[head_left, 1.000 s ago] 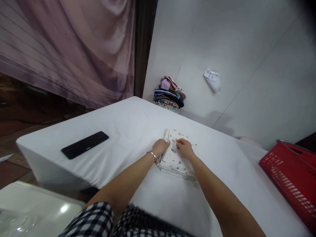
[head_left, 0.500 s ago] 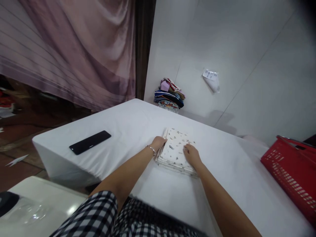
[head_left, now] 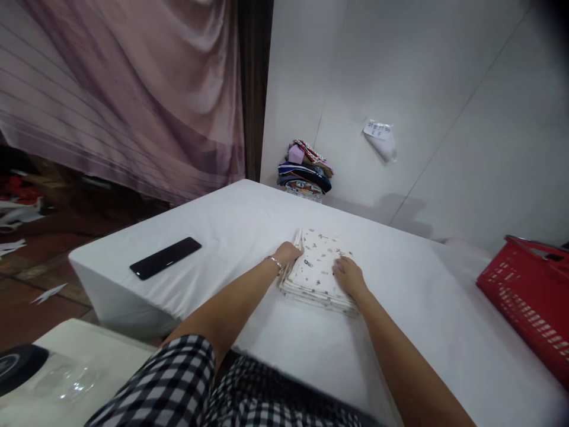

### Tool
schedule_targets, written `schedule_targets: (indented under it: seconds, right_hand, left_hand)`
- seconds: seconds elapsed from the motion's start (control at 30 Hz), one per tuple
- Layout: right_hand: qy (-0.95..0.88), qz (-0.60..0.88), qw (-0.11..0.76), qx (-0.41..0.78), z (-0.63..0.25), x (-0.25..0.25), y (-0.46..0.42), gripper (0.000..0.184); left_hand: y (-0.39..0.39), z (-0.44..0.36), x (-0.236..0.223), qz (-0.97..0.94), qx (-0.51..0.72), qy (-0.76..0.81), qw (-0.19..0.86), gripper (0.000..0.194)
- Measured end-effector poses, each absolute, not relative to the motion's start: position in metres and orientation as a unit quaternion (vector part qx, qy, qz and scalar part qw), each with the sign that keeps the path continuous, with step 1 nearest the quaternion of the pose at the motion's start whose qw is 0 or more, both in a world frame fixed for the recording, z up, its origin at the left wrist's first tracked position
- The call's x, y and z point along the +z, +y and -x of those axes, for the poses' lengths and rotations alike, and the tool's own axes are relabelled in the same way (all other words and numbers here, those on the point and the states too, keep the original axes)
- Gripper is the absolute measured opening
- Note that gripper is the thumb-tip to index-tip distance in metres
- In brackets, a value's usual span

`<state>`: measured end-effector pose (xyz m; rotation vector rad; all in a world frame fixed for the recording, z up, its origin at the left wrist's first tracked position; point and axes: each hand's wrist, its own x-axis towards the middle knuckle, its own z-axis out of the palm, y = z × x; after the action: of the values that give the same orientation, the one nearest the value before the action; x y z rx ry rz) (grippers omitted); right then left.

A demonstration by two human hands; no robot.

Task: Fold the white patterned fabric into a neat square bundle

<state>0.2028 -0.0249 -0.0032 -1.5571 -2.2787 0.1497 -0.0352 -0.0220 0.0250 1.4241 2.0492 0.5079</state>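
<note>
A thick, neatly folded white cloth (head_left: 317, 264) with small grey and brown prints lies in layers on the white-covered table (head_left: 222, 225). At its left edge, my left hand (head_left: 288, 254), with a bracelet at the wrist, is closed with the thumb over the layers. My right hand (head_left: 349, 277) holds the right edge, its fingers curled on the top layer. The cloth's layered front edge faces me, and my right hand hides part of its right side.
A black phone (head_left: 166, 258) lies on the table's left part. Folded clothes (head_left: 304, 172) are stacked at the back against the wall. To the right stands a red basket (head_left: 528, 290). A pale surface (head_left: 106, 350) with clear plastic sits at lower left.
My right hand has moved from the cloth's upper middle to its right edge. My left hand stays at the left edge. The view has shifted slightly.
</note>
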Motion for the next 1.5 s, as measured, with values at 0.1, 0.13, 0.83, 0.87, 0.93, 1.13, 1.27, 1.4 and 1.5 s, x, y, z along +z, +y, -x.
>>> schedule_targets:
  seconds: [0.1,0.13,0.83,0.87,0.93,1.13,1.27,1.4,1.5]
  right_hand:
    - [-0.815,0.546,0.184,0.062,-0.205,-0.005,-0.024,0.029]
    - [-0.815,0.545,0.184,0.062,-0.205,-0.005,-0.025,0.029]
    - [-0.718,0.594,0.313,0.185,-0.226,-0.025,0.005,0.045]
    - [-0.710,0.596,0.320,0.194,-0.227,-0.025,0.007,0.045]
    - [-0.700,0.597,0.332,0.205,-0.227,-0.026,0.010,0.044]
    - [-0.678,0.592,0.372,0.229,-0.227,-0.029,0.011,0.046]
    - [-0.658,0.584,0.404,0.250,-0.229,-0.035,0.007,0.044]
    - [-0.649,0.578,0.415,0.270,-0.230,-0.039,0.008,0.046]
    - [-0.646,0.577,0.414,0.279,-0.230,-0.038,0.010,0.047]
  left_hand:
    - [-0.020,0.036,0.030,-0.536,0.175,0.774,0.287,0.027]
    - [-0.022,0.036,0.031,-0.540,0.177,0.775,0.278,0.026]
    - [-0.015,0.035,0.031,-0.562,0.174,0.779,0.218,0.022]
    - [-0.012,0.035,0.031,-0.561,0.175,0.779,0.218,0.022]
    - [-0.007,0.033,0.029,-0.559,0.176,0.780,0.219,0.023]
    - [-0.004,0.037,0.023,-0.548,0.197,0.786,0.207,0.024]
    - [-0.011,0.042,0.020,-0.542,0.197,0.791,0.203,0.025]
    - [-0.008,0.040,0.022,-0.554,0.198,0.787,0.187,0.021]
    - [0.001,0.037,0.024,-0.561,0.192,0.785,0.179,0.020]
